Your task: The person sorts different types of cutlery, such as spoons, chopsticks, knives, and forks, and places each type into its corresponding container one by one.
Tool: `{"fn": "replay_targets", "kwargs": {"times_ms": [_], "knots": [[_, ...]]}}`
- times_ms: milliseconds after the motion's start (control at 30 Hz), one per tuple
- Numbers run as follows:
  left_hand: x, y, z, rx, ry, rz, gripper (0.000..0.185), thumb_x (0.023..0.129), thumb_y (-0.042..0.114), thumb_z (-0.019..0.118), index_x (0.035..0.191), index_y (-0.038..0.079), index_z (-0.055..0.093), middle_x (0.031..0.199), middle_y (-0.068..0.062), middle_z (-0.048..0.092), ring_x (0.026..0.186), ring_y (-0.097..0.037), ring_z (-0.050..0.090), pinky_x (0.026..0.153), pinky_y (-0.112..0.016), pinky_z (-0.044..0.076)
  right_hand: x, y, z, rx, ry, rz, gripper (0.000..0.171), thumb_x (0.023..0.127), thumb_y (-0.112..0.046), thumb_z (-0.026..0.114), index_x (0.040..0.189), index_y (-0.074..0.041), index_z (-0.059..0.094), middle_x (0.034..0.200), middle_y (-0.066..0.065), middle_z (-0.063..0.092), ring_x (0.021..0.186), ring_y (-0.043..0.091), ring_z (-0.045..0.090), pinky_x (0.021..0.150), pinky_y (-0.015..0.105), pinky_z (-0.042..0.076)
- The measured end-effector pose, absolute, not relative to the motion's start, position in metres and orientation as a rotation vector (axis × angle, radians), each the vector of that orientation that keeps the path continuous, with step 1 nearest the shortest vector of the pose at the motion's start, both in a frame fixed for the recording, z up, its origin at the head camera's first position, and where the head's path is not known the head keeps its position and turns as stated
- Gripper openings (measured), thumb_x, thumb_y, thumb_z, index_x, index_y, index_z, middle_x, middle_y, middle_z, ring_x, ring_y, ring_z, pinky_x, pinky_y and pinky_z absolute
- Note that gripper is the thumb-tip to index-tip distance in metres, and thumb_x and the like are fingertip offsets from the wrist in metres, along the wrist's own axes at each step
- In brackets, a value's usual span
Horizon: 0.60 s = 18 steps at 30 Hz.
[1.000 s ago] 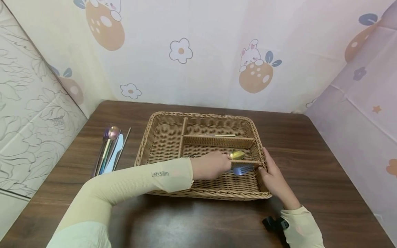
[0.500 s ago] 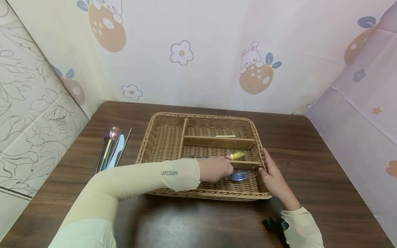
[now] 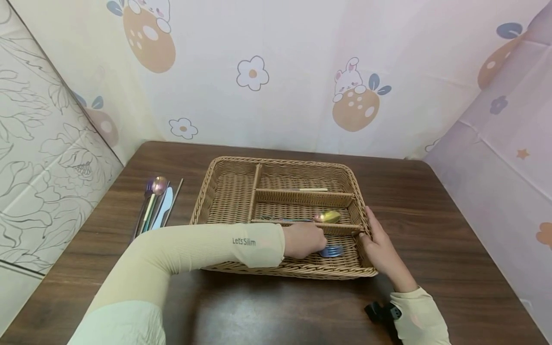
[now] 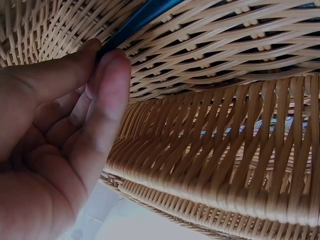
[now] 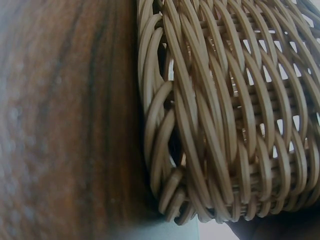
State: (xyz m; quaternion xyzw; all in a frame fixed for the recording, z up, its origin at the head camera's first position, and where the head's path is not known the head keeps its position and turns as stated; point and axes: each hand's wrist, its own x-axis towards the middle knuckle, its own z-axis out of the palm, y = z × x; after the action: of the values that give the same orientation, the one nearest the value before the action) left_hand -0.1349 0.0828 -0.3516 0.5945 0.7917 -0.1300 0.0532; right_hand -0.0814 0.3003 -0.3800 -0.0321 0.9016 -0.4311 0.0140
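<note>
My left hand (image 3: 304, 240) pinches a blue fork (image 3: 332, 251) inside the front compartment of a divided wicker basket (image 3: 284, 274). The tines point right, low over the woven bottom. In the left wrist view, thumb and index finger meet on the blue handle (image 4: 145, 20). At the basket's right side, my right hand (image 3: 384, 254) grips the rim, thumb inside and fingers along the outer wall. The right wrist view shows mostly woven wall (image 5: 250, 110). A gold spoon (image 3: 329, 217) lies in the middle compartment, just behind the divider.
Left of the basket lie a purple fork (image 3: 148, 187), a pinkish spoon (image 3: 159, 185), a light blue knife (image 3: 165, 206) and a thin metal rod (image 3: 174, 201). A cream-handled utensil (image 3: 313, 189) rests in the back compartment. A patterned curtain (image 3: 293, 120) stands behind the table.
My left hand has moved slightly right and toward the front, taking the fork lower, away from the divider into the front compartment. The right hand has stayed on the rim.
</note>
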Motion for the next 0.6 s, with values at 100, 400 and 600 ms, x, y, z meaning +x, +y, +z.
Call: {"fn": "replay_targets", "kwargs": {"times_ms": [100, 400, 600], "knots": [[-0.134, 0.084, -0.353, 1.789, 2.396, -0.399, 0.013, 0.093, 0.01, 0.059, 0.101, 0.016, 0.068, 0.102, 0.004, 0.066, 0.092, -0.009, 0.06, 0.081, -0.021, 0.049, -0.082, 0.301, -0.38, -0.101, 2.812, -1.339, 0.07, 0.095, 0.006, 0.037, 0.151, -0.004, -0.004, 0.154, 0.029, -0.002, 0.139, 0.047, 0.003, 0.106, 0.064, 0.013], [-0.134, 0.084, -0.354, 1.753, 2.401, -0.369, 0.011, 0.094, 0.008, 0.058, 0.096, 0.016, 0.066, 0.099, 0.004, 0.065, 0.088, -0.009, 0.061, 0.077, -0.02, 0.049, -0.083, 0.302, -0.382, -0.131, 2.842, -1.33, 0.07, 0.094, 0.007, 0.038, 0.151, -0.002, -0.002, 0.153, 0.03, 0.0, 0.138, 0.047, 0.006, 0.106, 0.063, 0.015], [-0.137, 0.079, -0.344, 1.782, 2.425, -0.337, 0.012, 0.091, 0.005, 0.061, 0.096, 0.014, 0.066, 0.097, 0.005, 0.065, 0.082, -0.007, 0.059, 0.073, -0.017, 0.048, -0.083, 0.303, -0.383, -0.13, 2.846, -1.315, 0.069, 0.095, 0.007, 0.038, 0.151, -0.003, -0.002, 0.153, 0.029, 0.0, 0.138, 0.047, 0.006, 0.105, 0.063, 0.015]]}}
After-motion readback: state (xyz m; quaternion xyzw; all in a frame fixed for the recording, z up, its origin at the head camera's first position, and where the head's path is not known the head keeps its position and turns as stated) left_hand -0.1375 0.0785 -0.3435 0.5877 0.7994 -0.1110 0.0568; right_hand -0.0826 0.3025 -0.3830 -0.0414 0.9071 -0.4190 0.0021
